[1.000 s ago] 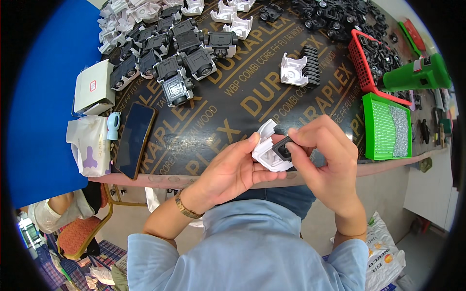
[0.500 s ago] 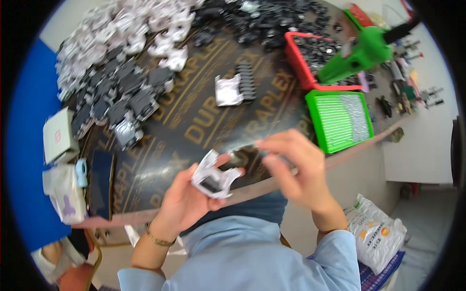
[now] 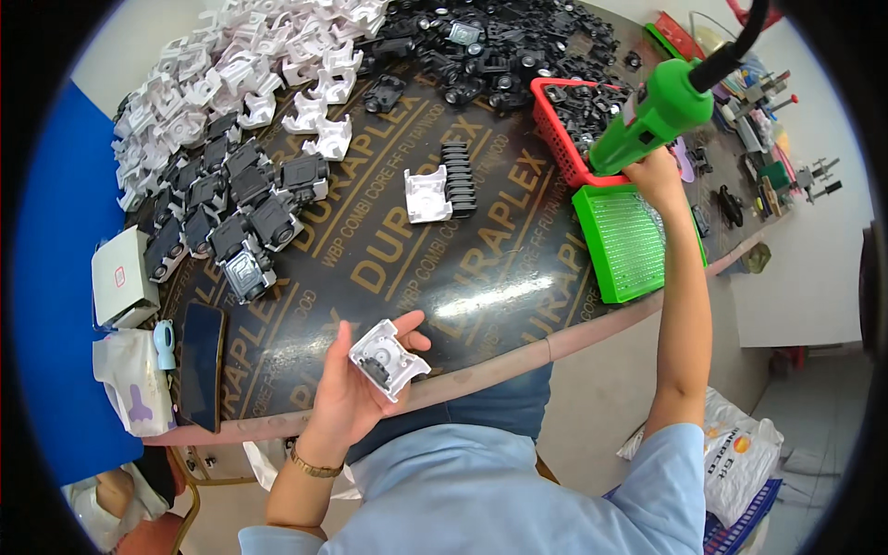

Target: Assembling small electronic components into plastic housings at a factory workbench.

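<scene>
Dark brown film-faced plywood forms the tabletop [image 3: 518, 268], round-edged, its near rim running just in front of the person's torso. Bare board lies in the middle and toward the near edge; this is the only open room for moving parts about.

Far side: a heap of white plastic housings [image 3: 250, 65] on the left and a heap of black parts [image 3: 490, 37] on the right, both pushed back, likely to keep the working zone free. Nearer left, a cluster of assembled black-and-white units [image 3: 231, 213] stands in rough rows.

Right side: a red basket [image 3: 555, 139] with black parts, and just in front of it a green tray [image 3: 624, 240] that sits close to the table's right edge.

Centre: one white housing [image 3: 427, 194] touching a black ribbed strip [image 3: 457, 176].

Left edge: white box [image 3: 120, 277], dark phone [image 3: 201, 356] near the rim.

Right hand [image 3: 655, 176]: arm stretched out, fingers closed round the grip of a green electric screwdriver [image 3: 657, 111], which hangs on a dark cable above the basket.

Left hand [image 3: 356, 393]: palm up, fingers loosely open, cradling a small white housing with a black insert [image 3: 387, 359], held level above the table's near edge, open face upward, presumably so the insert stays seated.
</scene>
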Demonstrator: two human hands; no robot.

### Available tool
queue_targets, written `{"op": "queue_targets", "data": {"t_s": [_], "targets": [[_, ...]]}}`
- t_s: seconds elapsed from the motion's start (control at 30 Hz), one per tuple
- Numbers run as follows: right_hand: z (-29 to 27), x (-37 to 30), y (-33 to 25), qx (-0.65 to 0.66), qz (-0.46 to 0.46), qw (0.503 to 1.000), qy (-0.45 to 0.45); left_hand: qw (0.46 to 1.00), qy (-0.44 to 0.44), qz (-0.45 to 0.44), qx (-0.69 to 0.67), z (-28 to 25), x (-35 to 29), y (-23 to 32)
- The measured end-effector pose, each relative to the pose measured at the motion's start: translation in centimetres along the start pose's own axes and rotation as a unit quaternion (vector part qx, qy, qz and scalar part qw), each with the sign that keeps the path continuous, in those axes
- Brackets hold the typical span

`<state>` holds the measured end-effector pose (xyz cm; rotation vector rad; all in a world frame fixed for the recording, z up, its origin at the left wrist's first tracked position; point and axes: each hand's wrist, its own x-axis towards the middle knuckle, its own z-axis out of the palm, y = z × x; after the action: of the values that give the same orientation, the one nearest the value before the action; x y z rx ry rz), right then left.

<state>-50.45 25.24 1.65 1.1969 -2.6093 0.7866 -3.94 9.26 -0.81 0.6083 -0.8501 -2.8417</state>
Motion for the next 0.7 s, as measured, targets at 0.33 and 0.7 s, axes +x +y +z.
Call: {"op": "queue_targets", "data": {"t_s": [0.33,0.7], "targets": [[-2.4,-13.3,-14.1,0.414,0.008,0.91,-0.011,0.998,0.03,0.045,-0.01,0.2,0.6,-0.7],[6.0,-17.3,-24.0,0.491,-0.171,0.838,-0.163,0.997,0.024,0.061,-0.028,-0.5,-0.3,-1.5]]}}
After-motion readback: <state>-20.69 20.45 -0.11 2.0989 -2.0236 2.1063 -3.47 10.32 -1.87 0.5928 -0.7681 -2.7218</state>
